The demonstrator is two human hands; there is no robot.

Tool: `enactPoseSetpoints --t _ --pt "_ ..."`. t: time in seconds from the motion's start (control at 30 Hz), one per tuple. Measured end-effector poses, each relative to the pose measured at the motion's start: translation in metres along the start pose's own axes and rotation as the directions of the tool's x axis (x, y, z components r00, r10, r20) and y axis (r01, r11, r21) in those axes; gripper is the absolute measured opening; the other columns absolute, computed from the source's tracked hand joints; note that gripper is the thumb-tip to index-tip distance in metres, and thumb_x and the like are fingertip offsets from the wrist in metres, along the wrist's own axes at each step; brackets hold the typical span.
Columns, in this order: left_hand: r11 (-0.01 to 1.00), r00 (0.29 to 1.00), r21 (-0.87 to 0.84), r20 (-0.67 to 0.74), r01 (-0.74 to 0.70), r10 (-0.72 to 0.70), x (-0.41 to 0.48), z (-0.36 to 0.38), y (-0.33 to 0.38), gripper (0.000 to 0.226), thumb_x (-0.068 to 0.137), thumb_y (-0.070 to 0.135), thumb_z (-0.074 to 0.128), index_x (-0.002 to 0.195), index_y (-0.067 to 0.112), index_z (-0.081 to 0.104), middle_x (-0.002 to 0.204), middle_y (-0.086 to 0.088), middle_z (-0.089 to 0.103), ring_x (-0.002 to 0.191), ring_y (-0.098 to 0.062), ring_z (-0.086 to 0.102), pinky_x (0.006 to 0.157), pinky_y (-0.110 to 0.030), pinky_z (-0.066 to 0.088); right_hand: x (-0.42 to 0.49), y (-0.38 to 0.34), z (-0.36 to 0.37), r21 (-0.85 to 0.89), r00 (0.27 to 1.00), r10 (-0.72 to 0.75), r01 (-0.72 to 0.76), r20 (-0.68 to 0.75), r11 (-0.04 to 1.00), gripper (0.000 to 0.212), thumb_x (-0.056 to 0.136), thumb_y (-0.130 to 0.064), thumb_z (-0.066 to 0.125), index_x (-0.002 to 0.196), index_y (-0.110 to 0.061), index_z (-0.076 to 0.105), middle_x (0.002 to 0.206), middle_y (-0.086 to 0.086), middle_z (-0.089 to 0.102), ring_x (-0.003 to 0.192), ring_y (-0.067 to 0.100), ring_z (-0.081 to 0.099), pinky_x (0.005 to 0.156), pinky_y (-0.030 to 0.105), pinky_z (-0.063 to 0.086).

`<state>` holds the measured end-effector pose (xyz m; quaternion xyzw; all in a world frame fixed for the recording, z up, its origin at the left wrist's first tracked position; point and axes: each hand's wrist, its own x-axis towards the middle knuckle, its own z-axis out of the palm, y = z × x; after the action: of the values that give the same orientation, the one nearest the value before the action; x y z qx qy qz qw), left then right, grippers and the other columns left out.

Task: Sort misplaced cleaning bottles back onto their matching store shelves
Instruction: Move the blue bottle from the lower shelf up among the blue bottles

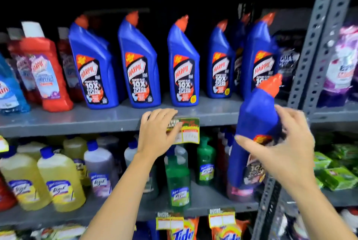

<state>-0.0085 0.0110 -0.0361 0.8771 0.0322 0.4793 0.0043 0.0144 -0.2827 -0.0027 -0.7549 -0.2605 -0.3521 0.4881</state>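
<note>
My right hand (284, 150) grips a blue Harpic bottle with an orange cap (255, 123), held tilted in front of the shelf edge, below the right end of the upper shelf. On the upper grey shelf (96, 119) stands a row of matching blue Harpic bottles (139, 63). My left hand (155, 133) rests on the front edge of that shelf, fingers over a green and yellow price tag (188, 131). It holds nothing.
Red Harpic bottles (46, 73) and a light blue one stand at the upper left. The lower shelf holds yellow Lizol bottles (60, 179), purple and green ones (178, 179). A slotted grey upright (317, 42) borders the right. Purple pouches and green packs lie beyond it.
</note>
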Motion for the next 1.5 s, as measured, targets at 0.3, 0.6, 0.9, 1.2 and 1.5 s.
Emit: enactPoseSetpoints --t 0.3,0.6,0.9,1.2,1.5 --pt "0.996 0.997 0.048 0.019 0.079 -0.080 0.006 -0.004 -0.003 0.047 0.092 0.050 0.046 0.104 0.013 0.073 0.106 -0.003 0.072 0.096 -0.022 0.066 0.084 -0.038 0.045 0.146 -0.051 0.028 -0.070 0.999 -0.034 0.033 -0.016 0.997 0.078 0.055 -0.051 0.086 0.119 -0.014 0.062 0.104 -0.003 0.044 0.102 0.020 0.054 0.086 0.032 0.041" --pt "0.996 0.996 0.028 0.023 0.086 -0.086 0.004 0.002 -0.008 0.048 0.093 0.052 0.044 0.109 0.017 0.072 0.111 -0.002 0.071 0.102 -0.018 0.065 0.088 -0.041 0.047 0.170 -0.035 0.084 -0.137 0.995 0.033 -0.020 0.092 0.990 0.081 0.069 -0.048 0.081 0.132 -0.011 0.048 0.126 0.008 0.045 0.108 0.033 0.057 0.082 0.036 0.044" --pt "0.997 0.995 0.035 -0.064 0.073 -0.071 0.002 0.008 -0.009 0.045 0.092 0.050 0.045 0.106 0.018 0.073 0.109 0.000 0.072 0.100 -0.017 0.065 0.087 -0.034 0.040 0.102 0.000 0.114 -0.132 0.956 0.263 -0.246 0.131 0.960 0.144 0.056 -0.055 0.088 0.155 -0.024 -0.011 0.155 0.015 0.024 0.130 0.037 0.047 0.092 0.051 0.048" --pt "0.997 0.995 0.031 -0.067 0.071 -0.069 0.001 0.010 -0.011 0.046 0.092 0.050 0.045 0.107 0.017 0.073 0.110 0.000 0.072 0.100 -0.017 0.065 0.087 -0.036 0.043 0.102 0.021 0.133 -0.176 0.949 0.293 -0.271 0.115 0.946 0.141 0.057 -0.051 0.090 0.153 -0.026 -0.010 0.140 0.014 0.035 0.100 0.034 0.065 0.081 0.047 0.056" --pt "0.997 0.994 0.043 -0.081 0.070 -0.067 0.001 0.013 -0.012 0.045 0.092 0.049 0.045 0.107 0.017 0.073 0.109 0.000 0.072 0.100 -0.017 0.065 0.087 -0.033 0.040 0.094 0.028 0.128 -0.309 0.926 0.348 -0.292 0.147 0.905 0.138 0.061 -0.056 0.085 0.155 -0.008 -0.004 0.142 0.017 0.041 0.120 0.035 0.054 0.086 0.043 0.050"
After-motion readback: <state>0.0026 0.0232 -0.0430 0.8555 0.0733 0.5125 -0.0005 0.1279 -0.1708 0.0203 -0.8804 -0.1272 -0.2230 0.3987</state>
